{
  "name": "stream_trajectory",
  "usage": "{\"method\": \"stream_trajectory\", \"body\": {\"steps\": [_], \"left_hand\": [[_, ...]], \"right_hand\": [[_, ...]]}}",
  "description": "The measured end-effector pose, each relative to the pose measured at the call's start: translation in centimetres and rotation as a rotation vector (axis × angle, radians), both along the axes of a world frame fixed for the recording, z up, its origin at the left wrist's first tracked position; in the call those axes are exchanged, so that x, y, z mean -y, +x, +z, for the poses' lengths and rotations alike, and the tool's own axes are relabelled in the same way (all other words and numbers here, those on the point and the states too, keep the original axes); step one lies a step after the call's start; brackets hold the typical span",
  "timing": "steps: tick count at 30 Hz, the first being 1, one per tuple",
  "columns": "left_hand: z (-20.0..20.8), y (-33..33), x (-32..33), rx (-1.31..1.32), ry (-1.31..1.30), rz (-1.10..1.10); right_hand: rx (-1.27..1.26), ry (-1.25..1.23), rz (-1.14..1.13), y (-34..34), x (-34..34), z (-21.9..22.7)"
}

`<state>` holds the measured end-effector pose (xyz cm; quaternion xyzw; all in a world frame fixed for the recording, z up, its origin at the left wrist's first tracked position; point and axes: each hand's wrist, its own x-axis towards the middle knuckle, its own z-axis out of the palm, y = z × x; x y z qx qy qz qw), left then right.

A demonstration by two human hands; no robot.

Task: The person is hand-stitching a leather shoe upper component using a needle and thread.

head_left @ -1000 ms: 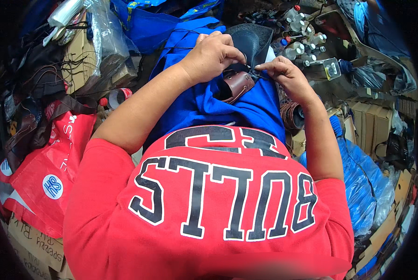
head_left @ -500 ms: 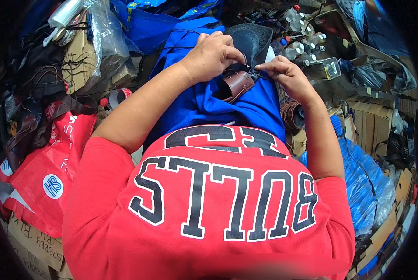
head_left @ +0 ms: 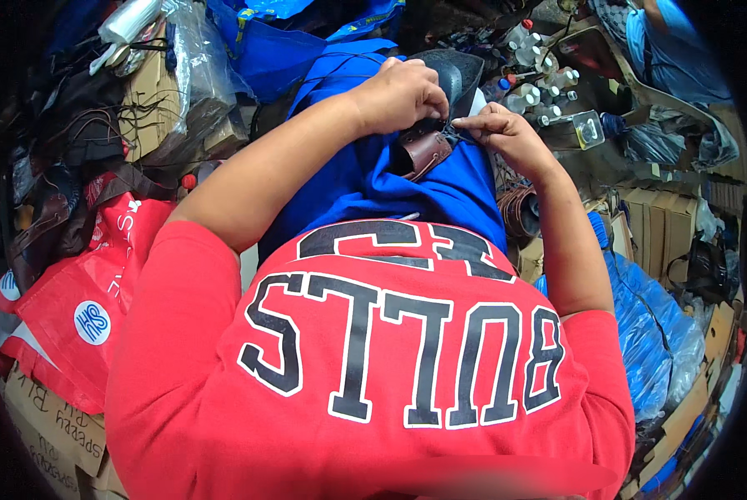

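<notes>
A brown leather shoe [head_left: 423,153] with a cord threaded along its collar rests on the blue cloth [head_left: 332,179] over my lap. Just beyond it lies a dark, curved, sole-like piece [head_left: 457,73]; whether the two are joined is hidden. My left hand [head_left: 400,93] is closed above the shoe, thumb and fingers pinched together. From the other side my right hand [head_left: 511,140] reaches in, its thumb and forefinger pinched at the shoe's edge by some dark strands. What either pinch holds is too small to make out.
Several small bottles [head_left: 548,87] and a clear rectangular container [head_left: 589,127] stand at the far right. Blue plastic [head_left: 653,321] and cardboard [head_left: 653,221] are piled on the right. A red bag [head_left: 73,308] lies on the left, a blue bag [head_left: 265,50] beyond my left arm.
My left hand has moved slightly right and down, closer to the shoe and my right fingertips. My right hand stays nearly in place.
</notes>
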<state>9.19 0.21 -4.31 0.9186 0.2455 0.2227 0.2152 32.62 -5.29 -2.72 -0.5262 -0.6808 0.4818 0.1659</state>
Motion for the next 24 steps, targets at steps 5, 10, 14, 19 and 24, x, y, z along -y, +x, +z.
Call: {"method": "stream_trajectory", "body": {"steps": [5,10,14,19,24], "left_hand": [[0.2,-1.9,2.8,-0.021,0.057,0.187],[0.2,-2.4,2.8,-0.01,-0.01,0.346],[0.5,-1.8,2.4,0.051,0.003,0.326],[0.6,-2.1,3.0,0.056,0.017,0.315],[0.3,-1.7,3.0,0.015,-0.116,0.348]], "right_hand": [[0.119,0.235,-0.019,-0.8,2.3,1.1],[0.204,0.323,-0.089,-1.5,2.8,1.8],[0.24,0.394,0.015,-1.3,2.1,2.8],[0.345,0.441,0.044,-1.3,2.8,2.6],[-0.161,0.014,-0.234,-1.8,2.9,0.5]]}}
